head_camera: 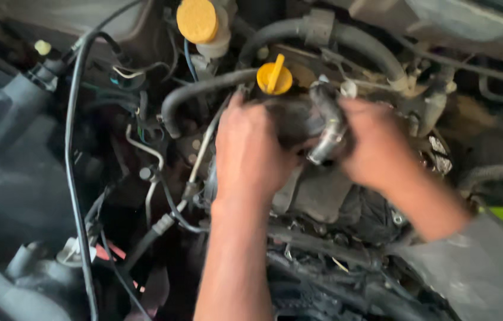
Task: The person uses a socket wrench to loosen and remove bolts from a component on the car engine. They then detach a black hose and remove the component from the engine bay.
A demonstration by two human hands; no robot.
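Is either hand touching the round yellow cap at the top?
No, both the left hand and right hand are lower, on a dark hose; the yellow cap stands untouched.

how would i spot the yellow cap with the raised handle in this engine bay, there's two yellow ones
Start at the person's two hands, left hand and right hand, meeting mid-engine on a short black hose. Just above the left hand's fingertips sits the yellow cap. Unlike the flat round yellow lid higher up, it has an upright tab handle.
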